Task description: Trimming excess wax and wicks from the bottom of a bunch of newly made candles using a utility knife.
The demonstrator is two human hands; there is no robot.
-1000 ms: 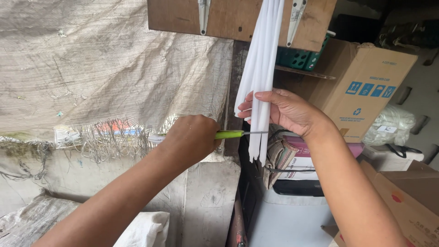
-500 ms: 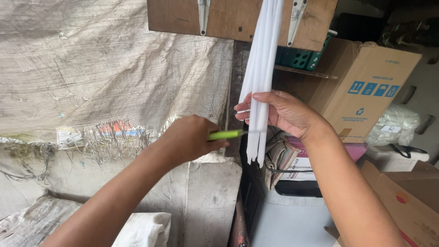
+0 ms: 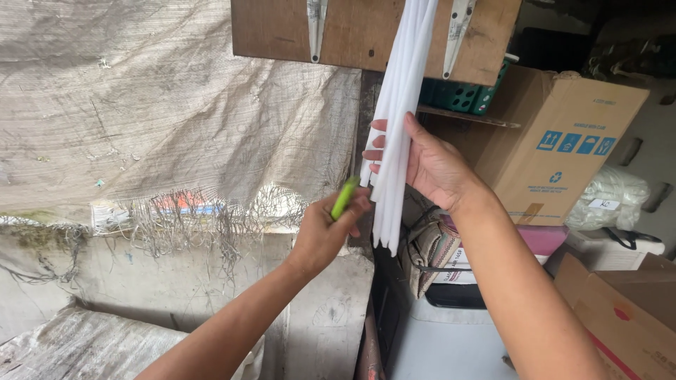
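Observation:
A bunch of long white candles (image 3: 398,119) hangs down from a wooden board (image 3: 366,32) at the top. My right hand (image 3: 422,163) holds the lower part of the bunch from behind, fingers spread around it. My left hand (image 3: 325,233) grips a small tool with a bright green handle (image 3: 345,198), its tip pointing up at the left edge of the candle ends. The tool's tip is hidden by the candles.
A frayed woven sheet (image 3: 155,119) covers the wall on the left. A cardboard box (image 3: 563,144) sits on the right above a pink item and more boxes (image 3: 620,317). A green crate (image 3: 461,95) stands on a shelf behind the candles. A striped bag (image 3: 429,253) hangs below.
My left hand has tilted the green tool from level to pointing upward at the candles' left edge. My right hand has slid a little higher on the bunch.

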